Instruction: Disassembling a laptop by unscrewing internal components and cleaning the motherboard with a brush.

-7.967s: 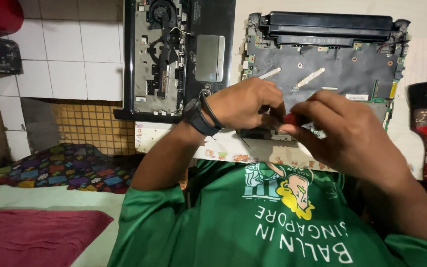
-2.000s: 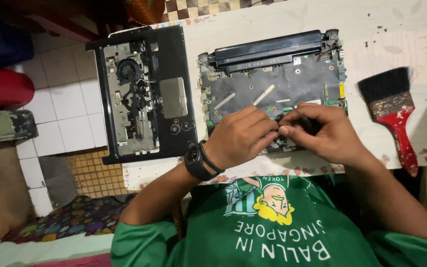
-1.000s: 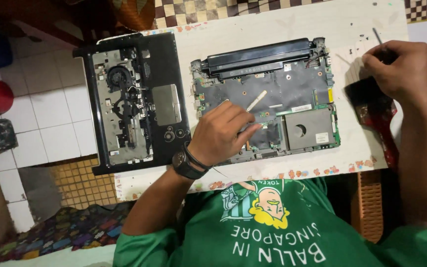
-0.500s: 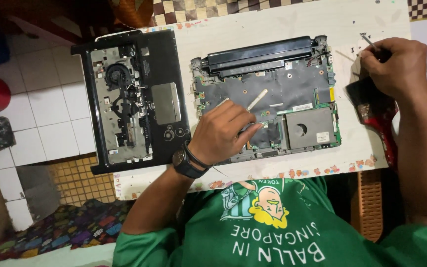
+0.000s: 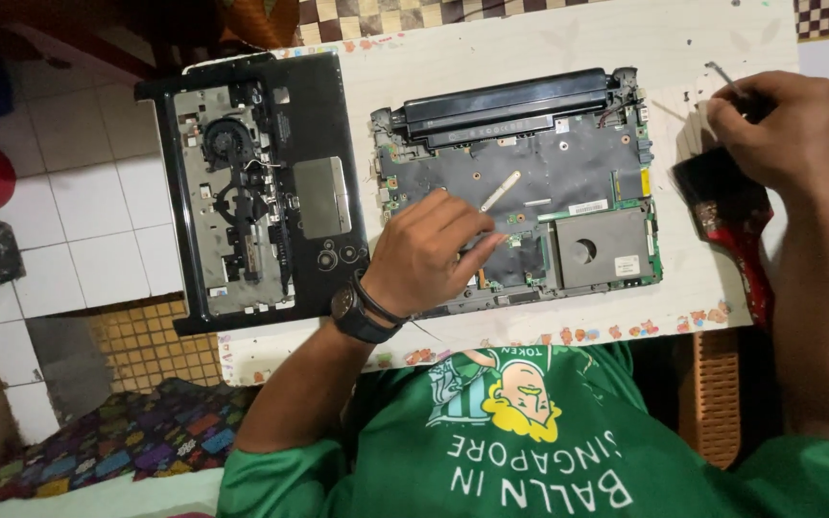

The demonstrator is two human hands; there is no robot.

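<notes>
The left hand (image 5: 431,251) rests palm down on the lower left part of the opened laptop base (image 5: 520,182) at the centre of the frame, its fingers curled loosely over the circuit board; whether anything is under them cannot be told, since the hand hides that patch. A dark wristwatch (image 5: 355,312) sits on that wrist. The right hand (image 5: 777,123) is at the upper right of the frame, closed around a thin metal tool (image 5: 723,75) of which only a short tip pokes out above the knuckles; what kind of tool it is cannot be made out. Just below that hand lies a paintbrush (image 5: 731,225) with dark bristles and a red handle, partly covered by the hand and forearm.

The laptop base shows a long black battery bar along its top edge and a grey square plate at its lower right. To the left, the separated black cover panel (image 5: 261,182) with a fan overhangs the edge of the white table (image 5: 530,38). The green shirt (image 5: 530,441) fills the bottom of the frame; the tiled floor at left is partly cut off.
</notes>
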